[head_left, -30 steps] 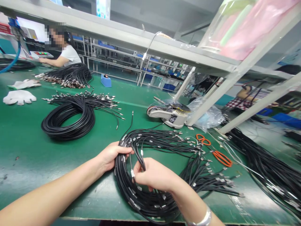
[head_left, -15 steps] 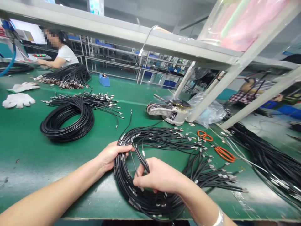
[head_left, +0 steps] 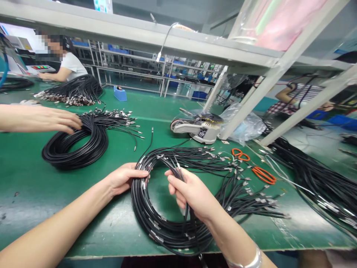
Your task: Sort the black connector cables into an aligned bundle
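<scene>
A large coil of black cables [head_left: 147, 219] with silvery sleeves and metal ends lies on the green table in front of me. My left hand [head_left: 125, 178] grips the coil's left side, thumb on top and fingers mostly hidden beneath. Inside the ring, my right hand [head_left: 185, 190] is closed around a few strands of black cable [head_left: 174, 166] lifted from the bundle. The cables' loose ends fan out to the right, partly behind my right forearm.
Another person's hand [head_left: 55, 118] reaches over a second black cable coil [head_left: 75, 154] at the left. A tape dispenser [head_left: 196, 130] stands at the back. Orange-handled scissors [head_left: 263, 175] lie right of my coil. A shelf post [head_left: 245, 100] rises behind, with more cables [head_left: 312, 175] at far right.
My right hand has moved up and slightly right with its strands, away from the lower coil. Another person's hand has come in from the left over the second coil.
</scene>
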The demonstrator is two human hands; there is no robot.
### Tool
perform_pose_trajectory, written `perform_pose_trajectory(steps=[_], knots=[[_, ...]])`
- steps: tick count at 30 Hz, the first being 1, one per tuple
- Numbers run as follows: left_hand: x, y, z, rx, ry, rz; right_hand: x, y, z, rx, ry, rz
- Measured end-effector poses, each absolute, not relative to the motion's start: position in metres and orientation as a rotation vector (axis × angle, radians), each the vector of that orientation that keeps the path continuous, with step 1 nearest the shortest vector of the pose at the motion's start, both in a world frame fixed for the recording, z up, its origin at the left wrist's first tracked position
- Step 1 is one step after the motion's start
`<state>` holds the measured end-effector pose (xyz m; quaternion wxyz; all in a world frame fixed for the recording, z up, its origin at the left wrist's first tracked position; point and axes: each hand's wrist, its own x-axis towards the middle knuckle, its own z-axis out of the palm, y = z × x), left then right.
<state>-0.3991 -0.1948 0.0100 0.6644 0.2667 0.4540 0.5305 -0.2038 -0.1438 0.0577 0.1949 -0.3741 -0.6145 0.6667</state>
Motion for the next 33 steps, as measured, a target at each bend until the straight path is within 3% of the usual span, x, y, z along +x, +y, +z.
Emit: perform_pose_trajectory(steps=[7,18,25,33], knots=[[-0.397,-0.198,0.010,0.648,1.022,1.206,-0.219,-0.147,0.058,-1.271,-2.010,1.633],[-0.389,-0.199,0.012,0.672,1.019,1.232,-0.228,-0.149,0.054,-1.287,-2.163,1.542],[-0.382,-0.199,0.012,0.668,1.061,1.294,-0.219,-0.147,0.053,-1.184,-2.386,1.751],[-0.379,-0.199,0.008,0.530,0.973,1.334,-0.235,-0.154,0.050,-1.254,-1.978,1.596]])
